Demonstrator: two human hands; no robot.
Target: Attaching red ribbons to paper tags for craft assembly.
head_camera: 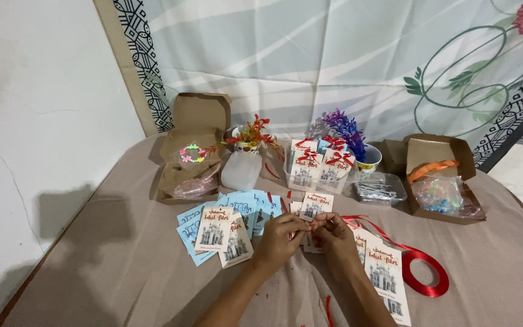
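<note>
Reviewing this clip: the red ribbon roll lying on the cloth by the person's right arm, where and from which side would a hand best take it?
The red ribbon roll lies flat, ring open upward, with a loose tail running toward the hands. Pinching its outer rim from above on the right side looks best: that edge is bare, while cards crowd its left.

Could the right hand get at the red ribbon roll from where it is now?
Probably yes: the red ribbon roll lies flat on the cloth just outside the right hand, with only flat cards between them.
</note>
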